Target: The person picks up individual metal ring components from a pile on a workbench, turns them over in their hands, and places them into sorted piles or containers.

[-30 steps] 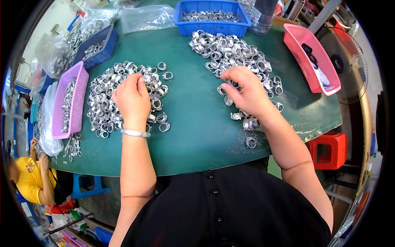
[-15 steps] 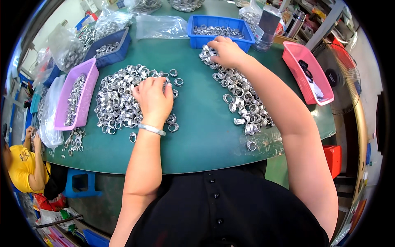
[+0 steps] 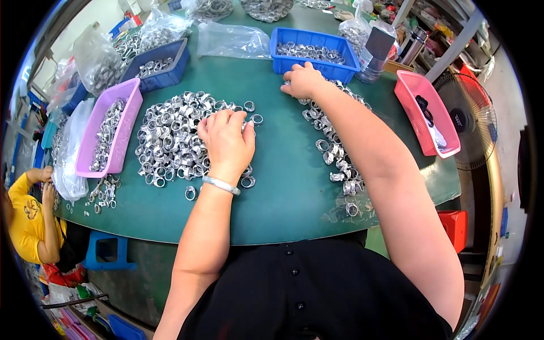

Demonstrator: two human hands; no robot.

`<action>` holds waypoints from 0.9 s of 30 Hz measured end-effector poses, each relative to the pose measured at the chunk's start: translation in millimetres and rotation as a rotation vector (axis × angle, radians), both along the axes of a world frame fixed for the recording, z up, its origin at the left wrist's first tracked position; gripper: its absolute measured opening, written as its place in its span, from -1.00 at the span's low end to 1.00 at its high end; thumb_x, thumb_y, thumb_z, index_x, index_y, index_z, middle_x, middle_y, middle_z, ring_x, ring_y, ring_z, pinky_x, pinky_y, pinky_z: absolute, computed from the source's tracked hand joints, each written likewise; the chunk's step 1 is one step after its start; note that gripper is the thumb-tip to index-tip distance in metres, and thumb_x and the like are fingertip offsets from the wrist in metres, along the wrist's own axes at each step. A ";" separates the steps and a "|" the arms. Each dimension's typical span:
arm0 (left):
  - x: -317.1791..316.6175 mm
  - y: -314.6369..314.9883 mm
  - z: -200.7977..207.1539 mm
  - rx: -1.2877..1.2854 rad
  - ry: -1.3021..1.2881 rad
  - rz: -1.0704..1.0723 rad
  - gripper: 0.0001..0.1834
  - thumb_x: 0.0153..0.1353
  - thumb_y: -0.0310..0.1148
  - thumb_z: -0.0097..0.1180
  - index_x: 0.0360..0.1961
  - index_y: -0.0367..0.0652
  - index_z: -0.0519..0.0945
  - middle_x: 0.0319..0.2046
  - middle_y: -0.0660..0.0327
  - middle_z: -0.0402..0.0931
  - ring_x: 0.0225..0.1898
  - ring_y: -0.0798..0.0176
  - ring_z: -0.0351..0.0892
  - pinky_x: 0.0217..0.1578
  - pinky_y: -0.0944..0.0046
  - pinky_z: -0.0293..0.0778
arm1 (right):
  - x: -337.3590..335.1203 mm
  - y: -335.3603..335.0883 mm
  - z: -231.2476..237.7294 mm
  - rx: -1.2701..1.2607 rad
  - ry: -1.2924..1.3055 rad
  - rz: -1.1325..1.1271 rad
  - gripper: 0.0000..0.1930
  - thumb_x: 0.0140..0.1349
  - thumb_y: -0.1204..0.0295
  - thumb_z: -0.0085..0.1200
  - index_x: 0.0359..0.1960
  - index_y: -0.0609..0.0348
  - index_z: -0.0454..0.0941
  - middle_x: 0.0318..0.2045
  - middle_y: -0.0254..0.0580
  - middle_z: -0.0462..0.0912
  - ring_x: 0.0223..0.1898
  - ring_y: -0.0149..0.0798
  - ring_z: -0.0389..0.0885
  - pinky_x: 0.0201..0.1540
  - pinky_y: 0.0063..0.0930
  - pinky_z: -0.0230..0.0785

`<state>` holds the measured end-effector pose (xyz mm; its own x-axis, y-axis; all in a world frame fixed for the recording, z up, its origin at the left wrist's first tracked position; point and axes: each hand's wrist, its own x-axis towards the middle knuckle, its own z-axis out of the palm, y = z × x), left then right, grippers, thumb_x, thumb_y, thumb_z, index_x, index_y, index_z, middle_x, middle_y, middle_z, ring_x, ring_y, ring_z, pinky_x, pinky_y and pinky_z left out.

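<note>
Two heaps of silvery metal rings lie on the green table [image 3: 283,187]. My left hand [image 3: 228,141], with a pale bangle [image 3: 221,185] at the wrist, rests on the right side of the large left heap of rings [image 3: 173,136]. Its fingers are stretched out and the thumb stands apart; the fingertips touch the rings. At the far end of the long right heap of rings [image 3: 334,150], my right hand [image 3: 307,82] has its fingers curled down. A bit of a metal ring shows between its thumb and fingers; the palm hides the rest.
A blue bin [image 3: 317,69] of rings stands beyond my right hand. A pink basket [image 3: 428,116] and a fan [image 3: 467,122] are at the right. Left are a purple basket [image 3: 127,130], another blue bin [image 3: 164,76] and plastic bags [image 3: 93,62]. A person in yellow [image 3: 31,221] sits far left.
The whole view has shifted slightly. My right hand has drawn a little nearer and covers more of the right heap's far end. My left hand has slid slightly right along its heap.
</note>
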<state>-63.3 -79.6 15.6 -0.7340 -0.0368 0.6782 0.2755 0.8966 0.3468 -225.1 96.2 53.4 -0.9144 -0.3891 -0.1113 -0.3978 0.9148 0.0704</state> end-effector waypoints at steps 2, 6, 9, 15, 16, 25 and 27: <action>-0.3 -0.5 0.0 -0.004 0.006 -0.008 -0.80 0.02 -0.35 0.23 -0.29 -0.12 0.61 -0.29 0.25 0.47 -0.10 0.14 0.41 0.09 -0.09 0.11 | 4.3 -1.2 2.7 -0.008 -0.002 -0.007 -0.53 0.20 0.02 -0.01 0.11 -0.13 0.50 0.13 -0.21 0.40 0.22 0.03 0.22 0.18 0.00 0.21; -0.8 0.5 1.0 -0.023 0.024 -0.003 -0.82 0.03 -0.36 0.22 -0.29 -0.11 0.60 -0.28 0.24 0.52 -0.12 0.13 0.44 0.04 0.04 0.15 | 17.6 3.2 2.4 0.015 0.015 0.043 -0.55 0.13 0.07 -0.02 0.05 -0.13 0.53 0.06 -0.20 0.46 0.15 0.01 0.28 0.13 -0.04 0.26; -0.4 -2.2 0.5 -0.019 0.015 -0.007 -0.81 0.03 -0.36 0.22 -0.29 -0.11 0.61 -0.27 0.23 0.52 -0.11 0.13 0.43 0.04 0.03 0.15 | 30.8 4.3 3.1 0.036 0.033 0.127 -0.57 0.07 0.12 0.02 0.01 -0.11 0.56 0.00 -0.16 0.51 0.09 0.03 0.36 0.09 -0.07 0.31; -1.1 -0.2 0.2 -0.016 0.004 -0.013 -0.80 0.03 -0.35 0.23 -0.28 -0.11 0.61 -0.26 0.22 0.52 -0.10 0.11 0.43 0.06 0.02 0.15 | 54.2 20.0 -2.5 0.050 0.053 0.264 -0.60 0.03 0.20 0.07 -0.04 -0.11 0.57 -0.08 -0.17 0.54 0.01 0.03 0.42 0.03 -0.11 0.37; -1.1 -0.2 -0.1 -0.015 0.005 -0.018 -0.80 0.03 -0.35 0.23 -0.28 -0.11 0.61 -0.26 0.22 0.52 -0.10 0.11 0.43 0.06 0.02 0.15 | 58.7 21.6 -3.7 0.044 0.060 0.292 -0.61 0.01 0.22 0.07 -0.06 -0.11 0.57 -0.09 -0.17 0.54 0.00 0.04 0.42 0.02 -0.10 0.38; 5.8 6.0 0.8 -0.120 -0.126 -0.066 -0.68 0.04 -0.28 0.23 -0.14 -0.07 0.58 -0.11 0.21 0.48 0.04 0.09 0.36 0.14 -0.12 0.07 | 105.0 49.3 -18.4 -0.192 0.098 0.438 -0.70 -0.08 0.30 0.12 -0.24 -0.04 0.60 -0.24 -0.22 0.52 -0.11 0.01 0.43 -0.07 -0.10 0.36; 9.5 12.2 1.6 -0.247 -0.308 -0.111 -0.52 0.07 -0.18 0.21 0.04 -0.03 0.50 0.11 0.16 0.37 0.24 -0.01 0.19 0.21 -0.35 -0.11 | 109.7 57.1 -24.5 -0.246 0.139 0.464 -0.71 -0.09 0.31 0.12 -0.25 -0.03 0.61 -0.24 -0.23 0.52 -0.11 -0.01 0.43 -0.03 -0.11 0.33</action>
<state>-53.8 -67.5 17.2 -0.8944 0.1903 0.4046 0.2919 0.9340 0.2059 -115.4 153.3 29.0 -0.6400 -0.7548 0.1438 -0.7661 0.6413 -0.0432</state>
